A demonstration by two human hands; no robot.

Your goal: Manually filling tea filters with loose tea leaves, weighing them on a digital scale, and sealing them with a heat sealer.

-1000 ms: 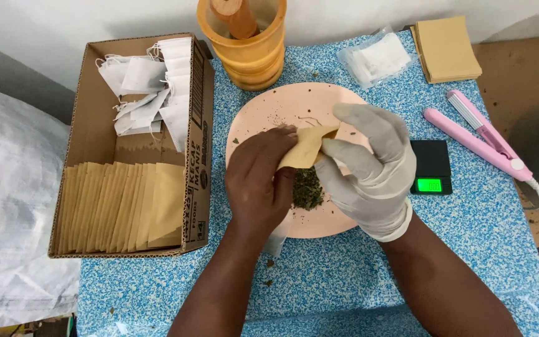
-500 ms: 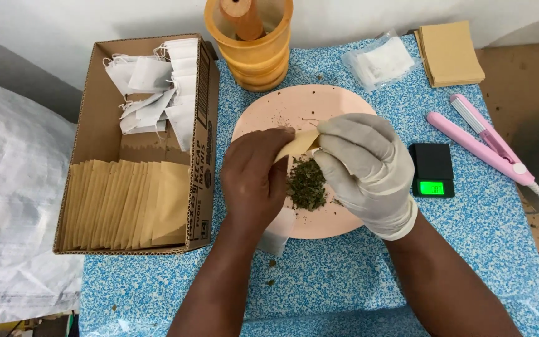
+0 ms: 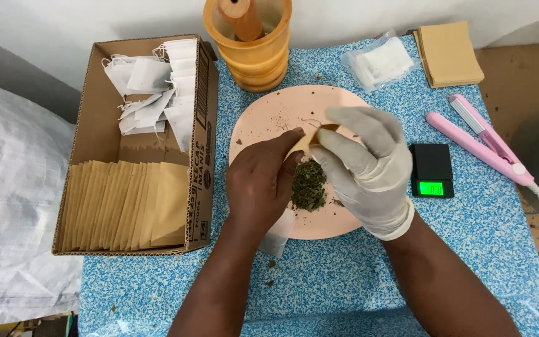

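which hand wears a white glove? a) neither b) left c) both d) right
d: the right hand is covered by a white glove, while the left hand is bare; both pinch a small tan packet over the pile of dried herb on the pink plate.
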